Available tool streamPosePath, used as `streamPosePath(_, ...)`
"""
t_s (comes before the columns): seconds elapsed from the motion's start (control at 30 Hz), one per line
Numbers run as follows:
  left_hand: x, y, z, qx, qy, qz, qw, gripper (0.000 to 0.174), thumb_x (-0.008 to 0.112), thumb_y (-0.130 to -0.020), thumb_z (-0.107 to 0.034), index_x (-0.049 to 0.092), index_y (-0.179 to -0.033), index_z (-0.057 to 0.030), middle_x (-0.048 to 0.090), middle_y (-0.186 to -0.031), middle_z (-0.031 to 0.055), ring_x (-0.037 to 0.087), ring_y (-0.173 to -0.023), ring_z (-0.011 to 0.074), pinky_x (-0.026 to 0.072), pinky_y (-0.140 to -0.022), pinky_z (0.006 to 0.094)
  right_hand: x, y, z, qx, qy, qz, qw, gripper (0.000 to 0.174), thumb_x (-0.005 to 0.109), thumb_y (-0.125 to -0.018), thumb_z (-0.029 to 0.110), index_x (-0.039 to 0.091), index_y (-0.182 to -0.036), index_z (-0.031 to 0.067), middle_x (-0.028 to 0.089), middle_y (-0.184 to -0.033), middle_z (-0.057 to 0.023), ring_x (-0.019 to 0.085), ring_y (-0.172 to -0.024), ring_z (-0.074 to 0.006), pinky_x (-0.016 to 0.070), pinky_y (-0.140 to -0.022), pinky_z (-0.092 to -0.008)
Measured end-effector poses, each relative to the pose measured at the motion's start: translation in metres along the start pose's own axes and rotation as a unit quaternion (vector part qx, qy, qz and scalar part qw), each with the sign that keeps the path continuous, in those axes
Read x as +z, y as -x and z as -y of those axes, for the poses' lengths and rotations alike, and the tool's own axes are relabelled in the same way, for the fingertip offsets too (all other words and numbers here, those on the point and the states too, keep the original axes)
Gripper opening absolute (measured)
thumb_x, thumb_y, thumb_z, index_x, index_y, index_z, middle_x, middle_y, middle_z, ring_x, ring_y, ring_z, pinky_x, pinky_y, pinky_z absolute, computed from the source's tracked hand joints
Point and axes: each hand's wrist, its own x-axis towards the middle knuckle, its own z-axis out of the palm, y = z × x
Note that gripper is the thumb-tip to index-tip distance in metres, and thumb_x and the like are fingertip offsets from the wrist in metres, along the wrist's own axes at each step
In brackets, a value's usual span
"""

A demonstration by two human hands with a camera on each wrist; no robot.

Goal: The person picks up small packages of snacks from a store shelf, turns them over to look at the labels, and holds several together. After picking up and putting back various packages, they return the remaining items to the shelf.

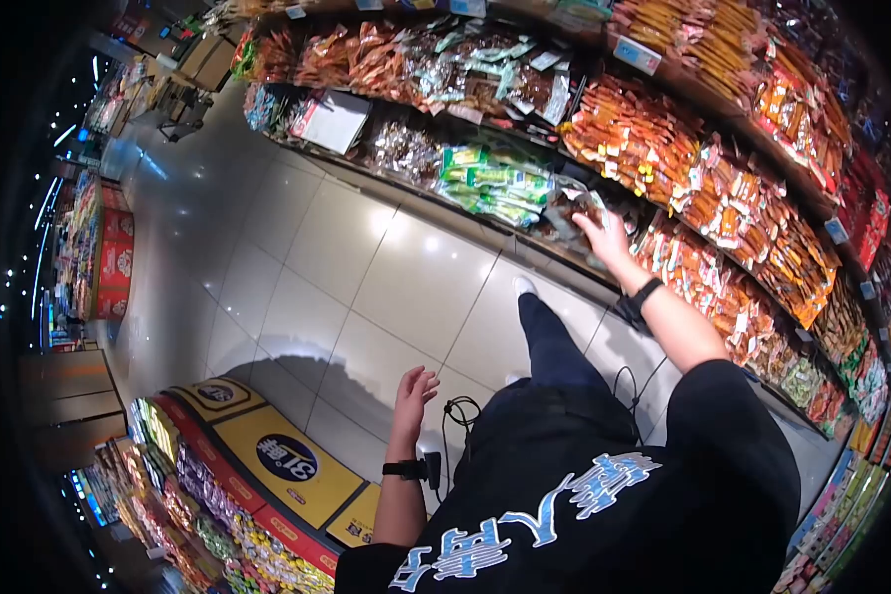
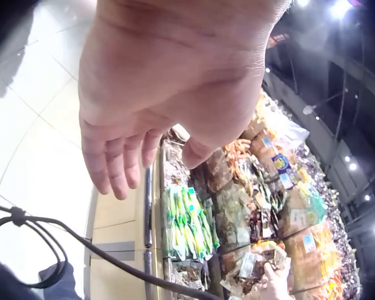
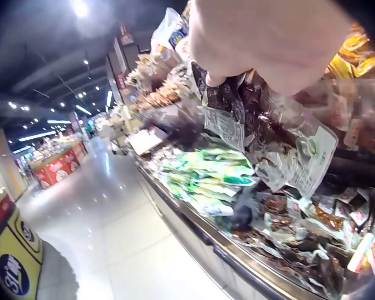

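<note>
My right hand [image 1: 606, 241] reaches over the lower shelf bin and grips clear plastic packets of dark brown food [image 3: 228, 109]. In the right wrist view the fingers curl over the packets' top, and their printed labels hang below. Several more dark packets [image 3: 300, 234] lie in the bin underneath. Beside them is a pile of green-and-white packets [image 1: 495, 183]. My left hand [image 1: 413, 398] hangs away from the shelves over the floor, its fingers loosely bent, holding nothing; the left wrist view shows its palm and fingers [image 2: 115, 162].
Tiered shelves carry orange-red snack packets [image 1: 634, 134] above and to the right. A white box [image 1: 331, 121] sits on the lower tier. Behind my left arm stands a yellow display stand [image 1: 317, 465]. A black cable [image 2: 112, 259] loops near the left hand, over the tiled floor [image 1: 366, 287].
</note>
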Motion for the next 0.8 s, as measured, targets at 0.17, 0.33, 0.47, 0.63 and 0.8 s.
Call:
streamPosePath(0.17,0.072,-0.055,-0.1,0.095,-0.051,0.168,0.98,0.05,0.049,-0.1,-0.028,0.037,-0.142,-0.0034,0.05,-0.136,0.0145,0.052,-0.123,0.0243,0.0448,-0.1,0.0374,-0.005,-0.002,0.096,0.083,-0.524,0.052,0.846,0.043,0.064,-0.092,0.006,0.048,-0.132,0.0059,0.062,-0.12,-0.0028,0.059,-0.101,-0.012,0.0503,-0.079,-0.0272)
streamPosePath(0.33,0.144,-0.083,-0.199,0.144,0.118,0.308,0.933,0.081,0.05,-0.092,-0.06,0.029,-0.148,-0.006,0.041,-0.146,0.0156,0.043,-0.133,0.0291,0.0385,-0.109,0.0429,-0.015,-0.038,0.169,0.168,-0.629,0.251,0.716,0.027,0.063,-0.094,0.011,0.055,-0.119,0.0043,0.066,-0.109,-0.006,0.064,-0.096,-0.0154,0.0531,-0.083,-0.0314)
streamPosePath(0.47,0.166,-0.085,-0.248,0.1,0.293,0.376,0.873,0.1,0.041,-0.083,-0.079,0.023,-0.152,-0.0075,0.036,-0.15,0.0171,0.042,-0.134,0.0351,0.0347,-0.109,0.057,-0.013,-0.061,0.219,0.121,-0.605,0.301,0.727,0.031,0.062,-0.094,0.01,0.054,-0.123,0.0012,0.065,-0.114,-0.0081,0.061,-0.107,-0.0167,0.0492,-0.093,-0.0335)
streamPosePath(0.63,0.181,-0.079,-0.286,0.081,0.358,0.399,0.84,0.071,0.048,-0.095,-0.052,0.033,-0.146,-0.0053,0.049,-0.139,0.0161,0.053,-0.123,0.033,0.044,-0.104,0.0501,-0.021,-0.075,0.241,0.014,-0.482,0.297,0.825,0.035,0.064,-0.092,0.01,0.053,-0.124,-0.0008,0.065,-0.113,-0.0076,0.061,-0.102,-0.015,0.0488,-0.091,-0.0314)
streamPosePath(0.8,0.191,-0.075,-0.315,0.12,0.317,0.356,0.871,0.048,0.053,-0.094,-0.015,0.042,-0.139,-0.0005,0.056,-0.132,0.0148,0.057,-0.118,0.0287,0.0481,-0.1,0.0443,-0.025,-0.09,0.246,-0.137,-0.372,0.179,0.9,0.049,0.069,-0.089,0.013,0.048,-0.13,-0.0036,0.06,-0.122,-0.0099,0.056,-0.11,-0.0158,0.0448,-0.096,-0.0313)
